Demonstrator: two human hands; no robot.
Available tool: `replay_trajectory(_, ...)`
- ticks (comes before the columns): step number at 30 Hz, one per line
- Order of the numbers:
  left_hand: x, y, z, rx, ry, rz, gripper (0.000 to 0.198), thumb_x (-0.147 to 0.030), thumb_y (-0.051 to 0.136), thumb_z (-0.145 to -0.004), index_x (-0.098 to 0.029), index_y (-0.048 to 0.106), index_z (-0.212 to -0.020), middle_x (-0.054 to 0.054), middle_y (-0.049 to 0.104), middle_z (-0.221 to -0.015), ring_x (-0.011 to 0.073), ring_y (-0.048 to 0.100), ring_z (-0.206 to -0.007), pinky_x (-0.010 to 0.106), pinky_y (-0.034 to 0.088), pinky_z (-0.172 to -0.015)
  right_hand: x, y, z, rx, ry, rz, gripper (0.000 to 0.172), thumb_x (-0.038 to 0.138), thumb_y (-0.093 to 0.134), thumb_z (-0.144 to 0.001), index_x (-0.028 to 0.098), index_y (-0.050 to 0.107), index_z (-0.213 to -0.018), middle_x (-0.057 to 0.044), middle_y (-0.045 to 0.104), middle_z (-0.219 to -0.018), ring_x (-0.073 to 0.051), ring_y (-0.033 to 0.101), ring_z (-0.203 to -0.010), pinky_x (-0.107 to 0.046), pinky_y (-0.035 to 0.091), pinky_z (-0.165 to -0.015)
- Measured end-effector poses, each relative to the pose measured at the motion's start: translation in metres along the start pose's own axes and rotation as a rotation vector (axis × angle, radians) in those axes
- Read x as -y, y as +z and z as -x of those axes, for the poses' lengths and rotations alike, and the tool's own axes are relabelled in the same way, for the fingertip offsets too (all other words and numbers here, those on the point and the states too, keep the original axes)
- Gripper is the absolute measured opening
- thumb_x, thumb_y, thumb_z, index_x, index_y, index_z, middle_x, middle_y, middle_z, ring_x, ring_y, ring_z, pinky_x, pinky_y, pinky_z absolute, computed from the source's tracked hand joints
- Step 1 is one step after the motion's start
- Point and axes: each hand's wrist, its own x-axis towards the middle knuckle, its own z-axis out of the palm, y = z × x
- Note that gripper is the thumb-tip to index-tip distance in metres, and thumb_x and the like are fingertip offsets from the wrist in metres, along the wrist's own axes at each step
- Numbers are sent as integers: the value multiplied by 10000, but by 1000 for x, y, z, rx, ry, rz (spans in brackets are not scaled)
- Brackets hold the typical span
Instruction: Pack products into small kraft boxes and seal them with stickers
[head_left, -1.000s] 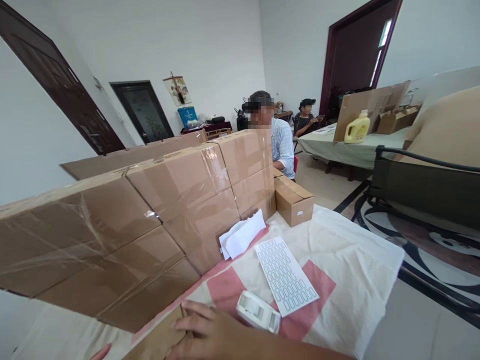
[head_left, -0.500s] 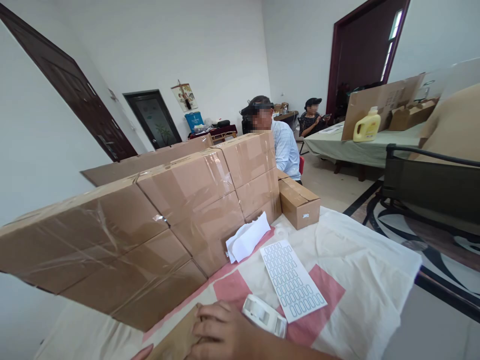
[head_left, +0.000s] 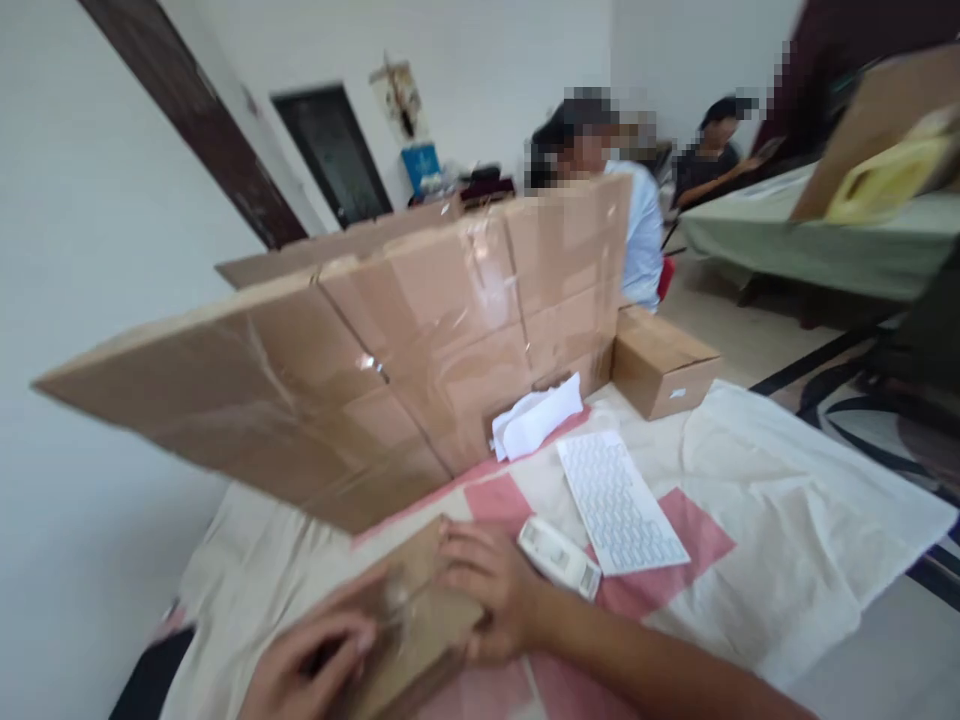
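Both my hands rest on a small cardboard box (head_left: 420, 610) at the near edge of the table. My left hand (head_left: 311, 655) lies on its near left side, fingers curled over the top. My right hand (head_left: 487, 590) grips its right end, fingers bent along the top edge. The picture is blurred by motion. A white tape dispenser (head_left: 559, 555) lies just right of my right hand. A white sheet of small labels (head_left: 619, 500) lies beyond it on the white and red cloth (head_left: 787, 500).
A wall of taped cardboard boxes (head_left: 390, 340) stands behind. White paper (head_left: 536, 415) leans against it. A small box (head_left: 664, 360) sits to the right. Two people sit beyond; a green-covered table (head_left: 810, 245) with a yellow jug (head_left: 889, 175) is far right.
The view has tipped down and swung, bringing both hands and the small box fully into sight. My left hand has come up onto the box.
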Motion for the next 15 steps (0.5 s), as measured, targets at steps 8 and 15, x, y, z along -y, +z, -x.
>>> replay_trajectory(8, -33, -7, 12, -56, -82, 179, 100, -331, 797, -830, -234, 777, -828, 29, 772, -828, 144, 696, -726, 214, 534, -627, 3, -19, -7, 148, 86, -145, 518, 562, 566, -930, 171, 637, -1262, -188, 638, -1321, -374, 506, -1394, -606, 472, -1080)
replay_trajectory(15, -52, 11, 20, 9, -139, 238, 63, -293, 714, -918, -243, 745, -895, 4, 741, -868, 126, 671, -780, 215, 523, -660, 4, -24, -10, 186, 94, -169, 507, 583, 533, -945, 203, 626, -1266, -150, 608, -1341, -390, 501, -1380, -653, 432, -1111)
